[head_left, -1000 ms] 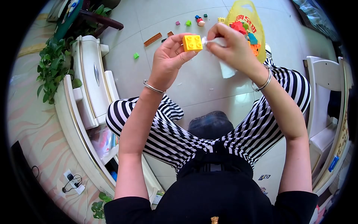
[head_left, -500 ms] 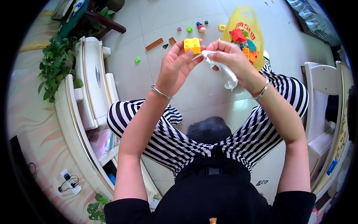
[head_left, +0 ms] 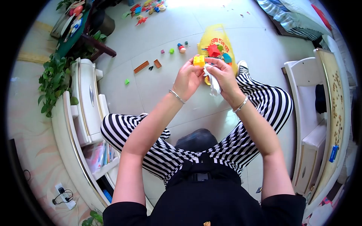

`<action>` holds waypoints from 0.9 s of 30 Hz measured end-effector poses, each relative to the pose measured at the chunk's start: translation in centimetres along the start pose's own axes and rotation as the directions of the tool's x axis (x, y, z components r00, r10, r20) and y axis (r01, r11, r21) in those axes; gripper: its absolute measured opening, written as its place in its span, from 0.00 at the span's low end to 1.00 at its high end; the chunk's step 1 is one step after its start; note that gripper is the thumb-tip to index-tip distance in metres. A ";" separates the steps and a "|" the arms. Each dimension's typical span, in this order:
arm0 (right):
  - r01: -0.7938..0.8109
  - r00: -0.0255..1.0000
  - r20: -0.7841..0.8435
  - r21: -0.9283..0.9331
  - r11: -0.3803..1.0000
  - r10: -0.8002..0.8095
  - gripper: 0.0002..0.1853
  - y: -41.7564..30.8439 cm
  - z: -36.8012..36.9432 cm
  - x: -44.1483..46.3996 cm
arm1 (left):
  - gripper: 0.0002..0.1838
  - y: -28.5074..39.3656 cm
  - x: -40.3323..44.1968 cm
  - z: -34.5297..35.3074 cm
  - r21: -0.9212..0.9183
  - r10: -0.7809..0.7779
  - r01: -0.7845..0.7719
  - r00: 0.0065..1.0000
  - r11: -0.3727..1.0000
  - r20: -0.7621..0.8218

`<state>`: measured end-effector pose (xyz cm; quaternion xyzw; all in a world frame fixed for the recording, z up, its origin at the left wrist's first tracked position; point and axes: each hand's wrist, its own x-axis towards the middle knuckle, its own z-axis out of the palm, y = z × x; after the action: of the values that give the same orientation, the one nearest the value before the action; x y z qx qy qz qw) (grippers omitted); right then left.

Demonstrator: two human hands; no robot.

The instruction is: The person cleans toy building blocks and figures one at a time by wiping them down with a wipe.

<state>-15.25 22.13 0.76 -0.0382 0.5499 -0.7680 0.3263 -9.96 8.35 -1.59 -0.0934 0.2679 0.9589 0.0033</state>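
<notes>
Between the thumb and fingers of my left hand (head_left: 188, 80) is a yellow toy building block (head_left: 199, 60) with studs on top. My right hand (head_left: 225, 77) pinches a crumpled white wipe (head_left: 214, 86), whose loose end hangs down toward the floor. The two hands meet at the block, and the wipe's upper end lies close to the block's side. Just beyond my right hand stands a yellow plastic bag (head_left: 213, 34) with red print, holding red, blue and orange toy pieces.
Brown blocks (head_left: 141, 67), a green piece (head_left: 126, 81) and a small toy figure (head_left: 181, 48) lie on the tiled floor. More toys (head_left: 151, 7) are heaped farther off. A white cabinet (head_left: 85, 101) stands left, a white chair (head_left: 307, 94) right.
The view has shifted, bringing the far toy heap into sight. Both hands still hold the block and the wipe, and the wipe now hangs more steeply.
</notes>
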 end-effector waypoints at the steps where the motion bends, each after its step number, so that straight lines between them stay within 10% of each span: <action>1: 0.036 0.999 -0.029 0.036 0.999 -0.035 0.17 0.4 -0.6 0.1 | 0.20 -0.6 0.6 0.4 -0.094 -0.036 0.032 0.998 0.995 -0.042; 14: 0.218 0.925 -0.376 0.398 0.891 -0.059 0.23 5.2 -6.3 4.3 | 0.19 -8.7 11.6 -3.6 -0.158 -0.202 0.180 0.970 0.971 -0.139; 20: 0.200 0.920 -0.390 0.385 0.901 -0.037 0.10 7.2 -6.7 5.5 | 0.14 -10.3 11.2 -5.7 -0.085 -0.267 0.254 0.925 0.964 -0.270; 27: 0.129 0.974 -0.214 0.289 0.949 -0.068 0.10 8.7 0.6 5.3 | 0.17 -4.8 3.9 -4.0 0.078 0.092 -0.070 0.940 0.994 -0.328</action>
<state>-15.14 17.13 -8.16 0.0625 0.4541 -0.8580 0.2320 -12.86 10.20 -8.10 -0.2420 0.2995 0.9196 -0.0783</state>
